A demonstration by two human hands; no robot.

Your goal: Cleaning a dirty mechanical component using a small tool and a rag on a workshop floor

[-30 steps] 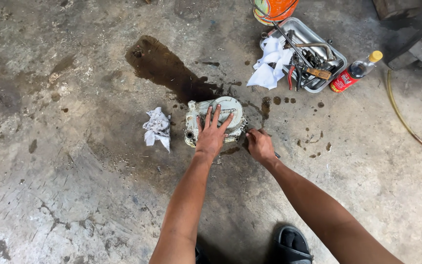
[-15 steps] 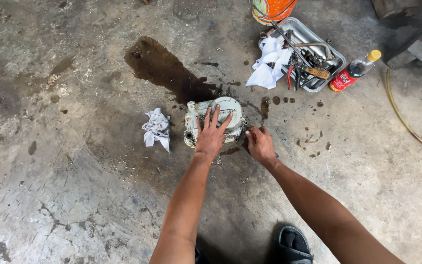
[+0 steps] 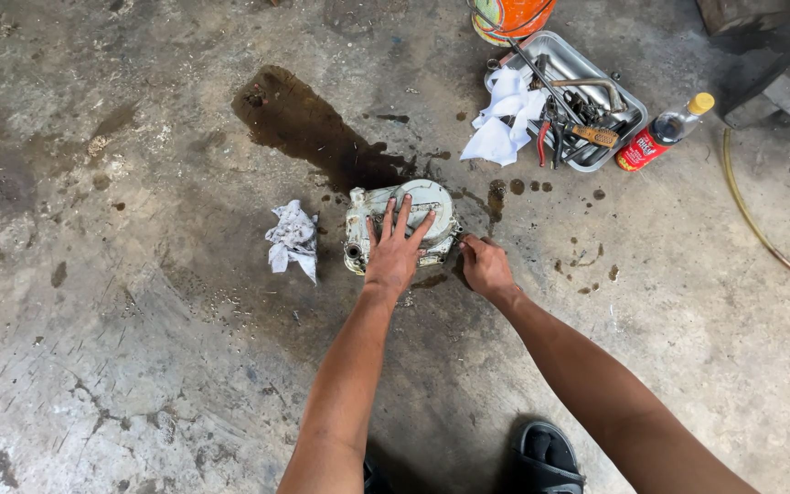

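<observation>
— Grey metal engine cover (image 3: 413, 215), where does it lie?
— On the stained concrete floor (image 3: 139, 366), beside a crumpled rag (image 3: 292, 238).
— And the hands?
— Left hand (image 3: 393, 256) presses flat on it, fingers spread. Right hand (image 3: 485, 267) rests at its right edge; I cannot tell what it grips.

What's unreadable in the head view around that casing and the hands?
- Top of the metal casing: partly covered by the left hand.
- Casing's right edge: hidden by the right hand; whether it grips anything is unclear.
- Orange bucket: cut off by the top edge.
- Tools in the metal tray: too small and tangled.
</observation>
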